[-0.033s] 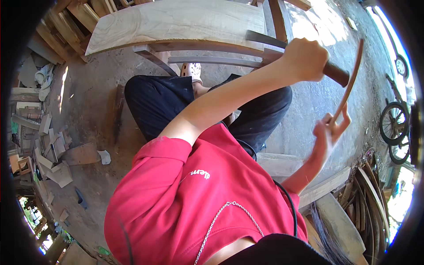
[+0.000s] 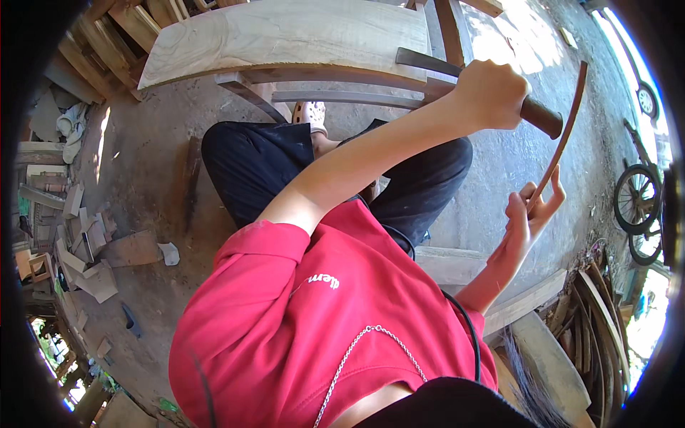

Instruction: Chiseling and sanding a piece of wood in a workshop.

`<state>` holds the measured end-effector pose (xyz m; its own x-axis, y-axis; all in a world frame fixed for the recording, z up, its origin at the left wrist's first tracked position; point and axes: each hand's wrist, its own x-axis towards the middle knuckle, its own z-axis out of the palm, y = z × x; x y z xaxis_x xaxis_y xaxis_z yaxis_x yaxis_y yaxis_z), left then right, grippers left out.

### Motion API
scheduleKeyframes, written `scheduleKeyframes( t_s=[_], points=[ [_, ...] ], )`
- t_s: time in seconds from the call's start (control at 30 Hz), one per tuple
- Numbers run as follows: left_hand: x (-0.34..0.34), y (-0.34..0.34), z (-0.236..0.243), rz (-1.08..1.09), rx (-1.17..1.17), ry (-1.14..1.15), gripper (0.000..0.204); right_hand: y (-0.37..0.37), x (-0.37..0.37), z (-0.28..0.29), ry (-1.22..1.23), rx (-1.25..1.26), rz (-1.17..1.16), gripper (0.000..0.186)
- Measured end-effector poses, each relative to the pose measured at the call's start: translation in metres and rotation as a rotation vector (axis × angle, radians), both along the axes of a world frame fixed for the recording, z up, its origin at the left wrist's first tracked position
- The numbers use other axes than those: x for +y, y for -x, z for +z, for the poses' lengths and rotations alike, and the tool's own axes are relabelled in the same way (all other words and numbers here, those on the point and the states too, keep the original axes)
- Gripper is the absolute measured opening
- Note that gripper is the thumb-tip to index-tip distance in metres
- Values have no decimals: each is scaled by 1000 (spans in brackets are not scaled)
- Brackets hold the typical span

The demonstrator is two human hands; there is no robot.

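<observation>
My left hand (image 2: 491, 96) is closed in a fist around a chisel with a dark, thick handle (image 2: 541, 118). The chisel's flat metal blade (image 2: 428, 62) reaches left over the right end of a pale, curved wooden board (image 2: 300, 39). Lower down on the right, my right hand (image 2: 529, 214) grips the bottom end of a thin, slightly curved brown wooden strip (image 2: 567, 132), with some fingers bent outward. The strip rises steeply beside the butt of the chisel handle; whether they touch I cannot tell.
Wooden legs and a rail (image 2: 349, 98) support the board. Wood offcuts (image 2: 85, 250) litter the concrete floor at left. Curved wooden strips (image 2: 596, 321) are stacked at lower right, near a long plank (image 2: 524, 303). A wheel (image 2: 637, 200) stands at far right.
My right hand, blurred before, shows sharply now, with the strip's lower end slightly farther left and down. My left hand and the chisel handle have shifted very slightly up and left.
</observation>
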<state>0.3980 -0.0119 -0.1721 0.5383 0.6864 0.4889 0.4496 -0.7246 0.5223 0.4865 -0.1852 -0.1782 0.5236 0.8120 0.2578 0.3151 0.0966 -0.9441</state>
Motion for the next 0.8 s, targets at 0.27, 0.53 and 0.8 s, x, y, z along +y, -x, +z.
scheduleKeyframes(
  t_s=[0.27,0.53,0.8],
  points=[
    [-1,-4,-1,-8,-60,-5,13,-21,5,-27,-352,386,-280,53],
    [-2,2,-4,-30,-80,-6,11,-8,15,-12,-645,418,-317,58],
    [1,13,-3,-36,-46,43,12,7,4,-13,-468,329,-196,63]
  ],
)
